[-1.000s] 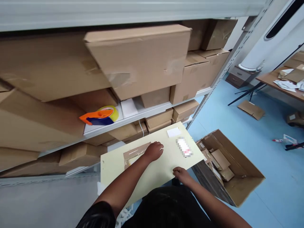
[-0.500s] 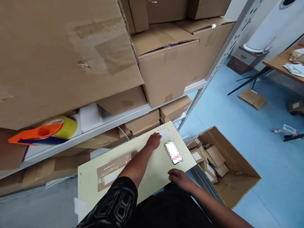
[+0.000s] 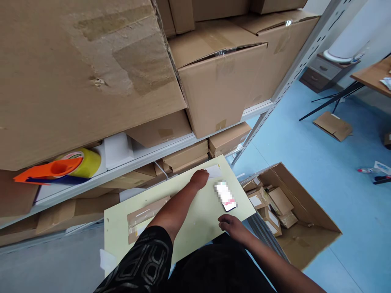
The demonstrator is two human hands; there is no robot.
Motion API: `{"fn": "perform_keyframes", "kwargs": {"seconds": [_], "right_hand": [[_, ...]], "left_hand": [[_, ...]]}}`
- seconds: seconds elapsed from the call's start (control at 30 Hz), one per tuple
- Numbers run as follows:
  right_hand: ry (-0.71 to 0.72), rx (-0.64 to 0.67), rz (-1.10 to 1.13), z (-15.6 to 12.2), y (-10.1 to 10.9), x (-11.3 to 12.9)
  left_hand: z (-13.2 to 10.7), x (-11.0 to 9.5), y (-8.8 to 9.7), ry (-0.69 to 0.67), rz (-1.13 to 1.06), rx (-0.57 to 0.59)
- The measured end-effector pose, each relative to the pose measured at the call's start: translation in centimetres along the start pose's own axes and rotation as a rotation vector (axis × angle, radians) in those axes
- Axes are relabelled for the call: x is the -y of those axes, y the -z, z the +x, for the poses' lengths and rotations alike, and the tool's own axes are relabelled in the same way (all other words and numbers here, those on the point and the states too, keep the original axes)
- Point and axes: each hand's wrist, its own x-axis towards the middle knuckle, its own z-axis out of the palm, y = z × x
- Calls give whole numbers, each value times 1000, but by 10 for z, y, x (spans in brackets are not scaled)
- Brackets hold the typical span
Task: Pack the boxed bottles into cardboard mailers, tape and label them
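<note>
My left hand [image 3: 200,179] reaches across the pale green tabletop [image 3: 195,215], its fingers bent together on the near-left end of a white paper label [image 3: 214,171] by the far edge. A phone [image 3: 225,196] with a blurred-out screen lies just right of it. My right hand [image 3: 231,226] hovers by the table's near edge, below the phone, loosely curled with fingers apart and nothing in it. Under my left forearm is a flat brown cardboard parcel [image 3: 146,213] with clear tape and a label, partly hidden by the arm.
A large open carton [image 3: 308,236] holding several small labelled boxes stands right of the table. Ahead, a metal shelf [image 3: 183,143] bears big cardboard boxes [image 3: 226,85] and an orange tape dispenser with yellow tape [image 3: 70,165]. A flattened box [image 3: 332,125] lies on the blue floor.
The view has shifted slightly, so the scene sits a little differently in frame. My left hand stays at the label, and my right hand remains near the table's edge.
</note>
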Motion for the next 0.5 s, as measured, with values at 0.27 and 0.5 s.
{"fn": "perform_keyframes", "kwargs": {"seconds": [0.27, 0.5], "right_hand": [[-55, -23, 55, 2, 2, 2], [-49, -48, 10, 15, 9, 12]], "left_hand": [[-12, -1, 10, 53, -194, -109], [-22, -5, 2, 330, -348, -222]]}}
